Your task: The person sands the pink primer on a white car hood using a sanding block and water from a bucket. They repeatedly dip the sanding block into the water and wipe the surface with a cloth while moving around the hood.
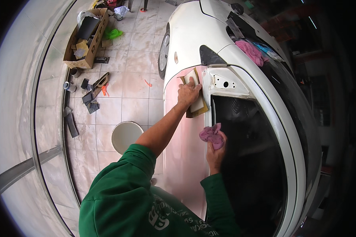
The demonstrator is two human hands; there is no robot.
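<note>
Your left hand reaches far forward, arm nearly straight, palm pressed flat on one sanding block wrapped in sandpaper; its grip lies spread over the block, which sits against the pink-primed car door panel, just beside the window-frame edge. Your right hand is bent close to you, its grip closed around one crumpled pink rag, resting at the edge of the dark window opening. A second pink rag lies further up on the white car, near a blue cloth. Below, on the pale tiled floor, stand one white bucket, one open cardboard box of scraps and several loose dark sanding pieces.
</note>
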